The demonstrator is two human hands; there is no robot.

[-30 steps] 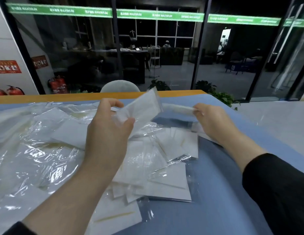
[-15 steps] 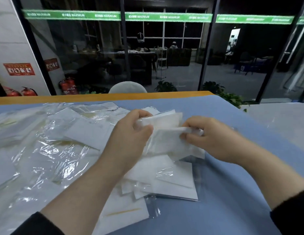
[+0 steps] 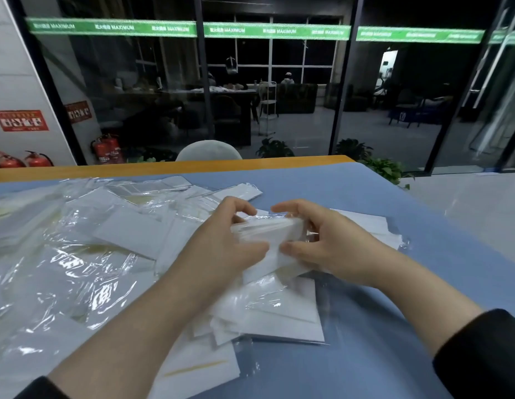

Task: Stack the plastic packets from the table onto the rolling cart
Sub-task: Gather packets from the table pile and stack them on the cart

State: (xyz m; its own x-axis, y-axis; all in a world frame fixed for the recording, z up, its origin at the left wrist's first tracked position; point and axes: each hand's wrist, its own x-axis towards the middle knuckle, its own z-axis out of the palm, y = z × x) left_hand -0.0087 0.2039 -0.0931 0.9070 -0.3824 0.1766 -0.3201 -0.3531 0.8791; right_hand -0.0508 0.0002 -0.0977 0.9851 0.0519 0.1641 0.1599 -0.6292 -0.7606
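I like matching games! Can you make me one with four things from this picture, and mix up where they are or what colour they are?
Things:
1. fire extinguishers
2. small bundle of packets
3. table cover
4. loose packets

Descriptions:
A. blue
B. held between the left hand and the right hand
C. red, on the floor past the table
D. spread in a shiny pile on the left of the table

Right pairs: 1-C, 2-B, 3-A, 4-D
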